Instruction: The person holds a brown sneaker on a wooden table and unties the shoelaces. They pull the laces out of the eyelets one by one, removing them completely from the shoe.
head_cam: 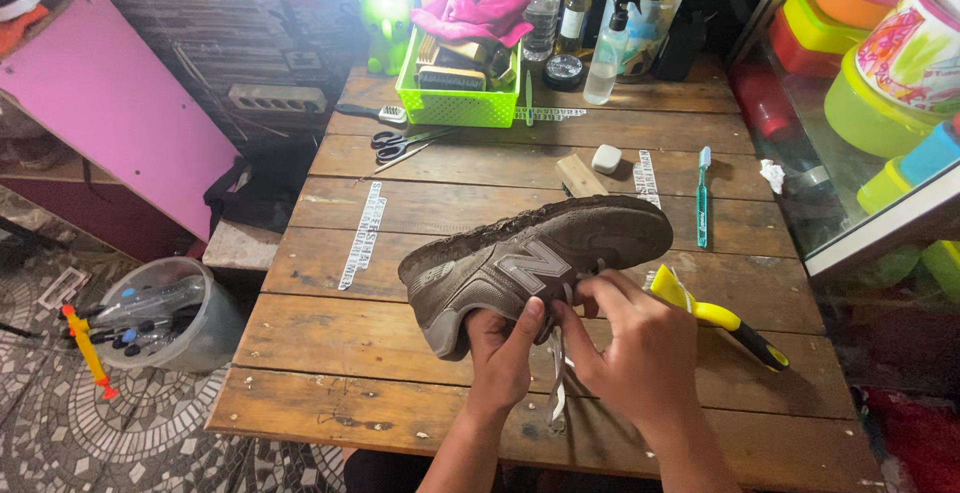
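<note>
Holding a dirty grey-brown sneaker point(530, 258) above the front half of the wooden table point(330, 353), the person keeps it tipped on its side, sole edge up and toe to the right. The left hand point(500, 353) cups the shoe from below near the heel, thumb pressed against its side. The right hand point(635, 338) has its fingers drawn together, pinching at the lace area, and a pale lace point(557, 383) hangs down between the two hands.

Judging by the loose lace and the grime on the upper, the unlacing looks partly done and no cleaning has begun — the shoe appears dry and dusty throughout.

Just beside the right hand lies a yellow-handled brush point(720, 315), partly covered by it. Farther back rest a teal toothbrush point(702, 198), a small white block point(606, 159), scissors point(400, 143) and a green basket point(460, 93) of brushes topped with a pink cloth point(475, 11), with bottles near it.

How many eyelets are already empty cannot be told — the fingers hide them, and the shoe's far side faces away.
</note>
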